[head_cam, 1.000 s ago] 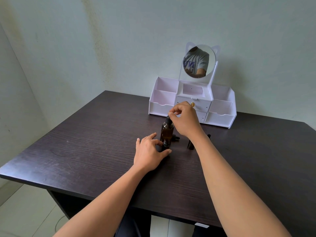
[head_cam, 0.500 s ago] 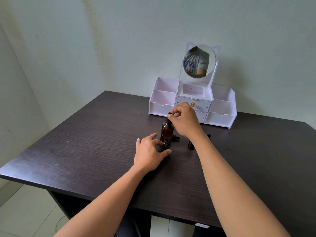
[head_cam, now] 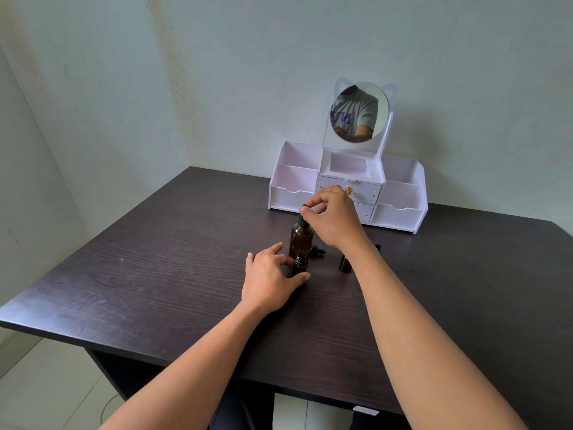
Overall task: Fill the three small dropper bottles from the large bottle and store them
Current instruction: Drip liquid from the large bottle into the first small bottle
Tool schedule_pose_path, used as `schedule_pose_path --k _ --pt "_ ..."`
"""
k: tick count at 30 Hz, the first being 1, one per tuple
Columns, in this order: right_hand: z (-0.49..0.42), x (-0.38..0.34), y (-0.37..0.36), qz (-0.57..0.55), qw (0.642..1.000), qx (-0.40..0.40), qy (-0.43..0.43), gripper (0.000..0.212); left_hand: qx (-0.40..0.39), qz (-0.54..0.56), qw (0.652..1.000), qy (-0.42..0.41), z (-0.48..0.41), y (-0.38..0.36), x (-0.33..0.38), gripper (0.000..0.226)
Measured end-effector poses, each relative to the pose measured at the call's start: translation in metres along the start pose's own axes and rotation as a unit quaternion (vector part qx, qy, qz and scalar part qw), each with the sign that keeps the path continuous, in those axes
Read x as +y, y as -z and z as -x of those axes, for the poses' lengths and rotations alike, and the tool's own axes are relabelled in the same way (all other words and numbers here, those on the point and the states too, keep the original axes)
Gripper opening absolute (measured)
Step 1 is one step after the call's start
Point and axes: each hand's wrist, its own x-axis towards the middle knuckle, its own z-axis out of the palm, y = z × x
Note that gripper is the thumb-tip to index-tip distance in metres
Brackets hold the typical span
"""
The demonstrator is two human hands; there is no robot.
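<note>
The large amber bottle (head_cam: 300,240) stands upright mid-table. My right hand (head_cam: 333,217) pinches its black dropper cap (head_cam: 303,209) from above, slightly raised over the neck. An uncapped small dropper bottle (head_cam: 300,263) stands just in front of the large one, and my left hand (head_cam: 270,279) holds it between thumb and fingers. A second small bottle (head_cam: 344,263) stands to the right, partly hidden behind my right forearm. A loose black dropper cap (head_cam: 317,252) lies on the table behind the held bottle.
A white desk organiser (head_cam: 400,212) with open compartments, two small drawers and a round cat-ear mirror (head_cam: 359,111) stands at the back of the dark wooden table (head_cam: 170,259). A wall rises close on the left and behind.
My right hand has lifted the large bottle's dropper cap slightly upward. My left hand stays on the small bottle.
</note>
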Motion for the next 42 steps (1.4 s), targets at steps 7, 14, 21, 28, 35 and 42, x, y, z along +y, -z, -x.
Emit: schedule_pose_path --k 7,14,21,28,35,42 --pt "0.000 0.000 0.000 -0.001 1.000 0.002 0.002 0.009 0.000 0.000 1.000 -0.001 0.000 0.000 0.000 0.047" --pt "0.001 -0.002 -0.001 0.001 1.000 0.002 0.005 0.009 0.003 -0.003 1.000 -0.002 0.000 0.000 0.000 0.048" --pt "0.000 -0.001 -0.003 0.001 1.000 0.006 -0.004 0.008 0.001 -0.004 1.000 -0.003 -0.001 -0.001 -0.002 0.048" --pt "0.001 -0.003 0.000 0.000 1.000 0.004 -0.010 0.008 0.007 -0.002 1.000 0.000 0.001 0.000 0.000 0.049" --pt "-0.004 -0.013 0.014 -0.033 0.999 0.042 -0.006 0.010 0.003 0.005 1.000 0.002 0.003 0.002 0.001 0.050" --pt "-0.010 -0.032 0.039 -0.086 0.992 0.088 0.025 0.002 0.006 0.012 1.000 0.002 0.004 0.003 0.002 0.050"
